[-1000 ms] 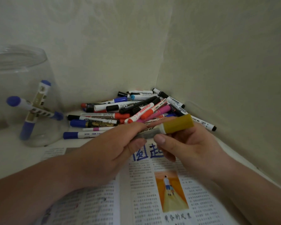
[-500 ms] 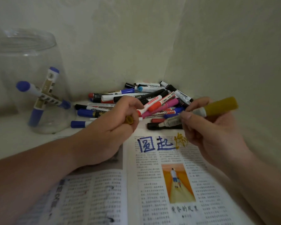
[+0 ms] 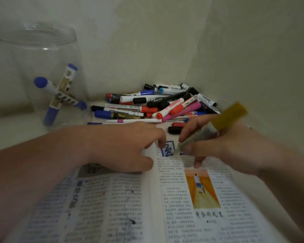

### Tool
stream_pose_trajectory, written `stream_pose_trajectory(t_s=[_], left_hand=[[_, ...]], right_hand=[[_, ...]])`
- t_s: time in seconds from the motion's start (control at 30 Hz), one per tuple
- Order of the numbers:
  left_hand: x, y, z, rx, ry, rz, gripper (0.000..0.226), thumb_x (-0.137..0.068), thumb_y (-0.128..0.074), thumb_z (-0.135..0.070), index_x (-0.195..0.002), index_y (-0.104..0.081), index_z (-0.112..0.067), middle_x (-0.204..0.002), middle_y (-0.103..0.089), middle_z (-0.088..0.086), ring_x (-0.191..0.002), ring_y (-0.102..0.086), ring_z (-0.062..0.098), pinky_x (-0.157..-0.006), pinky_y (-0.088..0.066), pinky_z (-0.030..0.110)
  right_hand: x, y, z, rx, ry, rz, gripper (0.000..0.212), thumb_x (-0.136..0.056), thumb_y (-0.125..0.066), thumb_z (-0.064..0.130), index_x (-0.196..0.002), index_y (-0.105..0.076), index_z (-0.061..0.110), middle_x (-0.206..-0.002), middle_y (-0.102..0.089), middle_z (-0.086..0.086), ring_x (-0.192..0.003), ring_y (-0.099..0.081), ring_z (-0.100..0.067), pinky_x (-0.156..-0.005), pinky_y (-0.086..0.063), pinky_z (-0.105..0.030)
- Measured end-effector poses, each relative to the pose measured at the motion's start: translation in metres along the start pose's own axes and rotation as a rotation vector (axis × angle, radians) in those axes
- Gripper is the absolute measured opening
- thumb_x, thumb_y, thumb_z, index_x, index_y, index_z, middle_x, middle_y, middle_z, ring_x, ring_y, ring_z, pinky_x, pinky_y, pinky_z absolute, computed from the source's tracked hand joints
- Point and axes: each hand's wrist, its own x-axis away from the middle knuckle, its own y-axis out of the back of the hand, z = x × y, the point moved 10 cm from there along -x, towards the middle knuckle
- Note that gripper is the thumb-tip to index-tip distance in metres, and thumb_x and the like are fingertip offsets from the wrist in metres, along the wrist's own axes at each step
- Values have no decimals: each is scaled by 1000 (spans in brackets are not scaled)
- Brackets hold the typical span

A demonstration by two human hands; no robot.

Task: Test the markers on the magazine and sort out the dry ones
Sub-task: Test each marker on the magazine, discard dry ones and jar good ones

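My right hand (image 3: 218, 146) grips an uncapped yellow marker (image 3: 229, 115), slanted, with its tip down on the open magazine (image 3: 123, 204) by the blue printed characters. My left hand (image 3: 126, 148) rests curled on the magazine's left page near the fold; the yellow cap it held a moment ago is hidden inside its fingers. A pile of several capped markers (image 3: 156, 106) in black, red, blue and pink lies in the corner just behind both hands.
A clear plastic jar (image 3: 42, 55) stands at the back left with three blue-capped markers (image 3: 60, 95) inside. Pale walls close in the corner at the back and right. A black cap or marker (image 3: 174, 129) lies between the pile and the magazine.
My hands pulled the cap off the yellow marker. The right hand then brought the tip down onto the page, and the left hand dropped onto the magazine with the cap.
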Motion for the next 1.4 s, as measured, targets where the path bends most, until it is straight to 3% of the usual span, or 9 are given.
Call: stream_pose_trajectory(t_s=[0.07,0.2,0.3,0.53,0.8,0.93,1.1,1.23,1.4], left_hand=[[2,0,-2,-15,-8,7,52,-86,-62,-63,-130,-36,-50,-122,-43,-26,-113,-45,-2,-99,-45,27],[6,-1,0,3,52,45,108,-56,-74,-82,-145,-23,-49,-140,-31,-31,-118,-34,-9,-96,-30,12],[6,2,2,-31,69,5,126,-46,-74,-86,-151,-18,-45,-148,-27,-28,-123,-29,-6,-104,-25,17],[-1,-3,3,-116,81,-11,127,-42,-52,-104,-149,-15,-48,-138,-35,-26,-124,-33,0,-108,-33,27],[-2,-5,3,-172,80,-18,132,-40,-48,-106,-151,-7,-49,-133,-34,-24,-124,-32,2,-112,-35,34],[-3,-5,1,-184,68,-13,132,-40,-46,-106,-151,-6,-48,-131,-33,-25,-120,-32,1,-111,-35,32],[-2,-4,1,-174,61,-26,132,-38,-46,-107,-151,-9,-49,-132,-33,-28,-121,-33,0,-109,-33,29],[-3,-3,2,-171,58,-34,130,-39,-45,-107,-150,-11,-49,-128,-34,-27,-117,-32,-1,-110,-34,31],[-1,-2,0,-179,67,-28,126,-40,-47,-105,-147,-15,-48,-128,-38,-24,-118,-37,3,-109,-38,33]], right_hand=[[-6,1,6,2,-12,-9,10,-65,-74,13,-74,-70,9,-68,-68,-10,-59,-64,-20,-57,-54,-33],[-11,3,4,-196,71,-185,5,-66,-65,8,-66,-60,10,-47,-41,-3,-39,-38,-15,-46,-37,-26],[-4,-8,-13,-73,31,-158,12,-76,-76,8,-73,-65,11,-53,-54,-4,-42,-47,-19,-44,-41,-27],[-2,-15,-28,-33,-61,-102,9,-85,-76,10,-81,-69,13,-66,-70,-7,-44,-61,-22,-45,-50,-28],[-1,-15,-21,100,-40,-118,9,-87,-75,20,-87,-68,15,-65,-71,-7,-47,-64,-27,-47,-54,-28],[-2,-16,-20,144,-3,-102,8,-88,-74,13,-83,-69,15,-61,-69,1,-45,-62,-8,-46,-49,-19],[-1,-19,-22,71,26,-46,7,-87,-76,15,-86,-70,12,-66,-71,-7,-48,-65,-23,-47,-51,-29],[-1,-22,-19,105,46,-12,6,-86,-76,12,-83,-70,12,-63,-69,4,-51,-64,-6,-49,-48,-16],[1,-25,-17,34,71,45,8,-84,-79,5,-82,-71,5,-64,-69,3,-54,-66,-6,-51,-49,-15]])
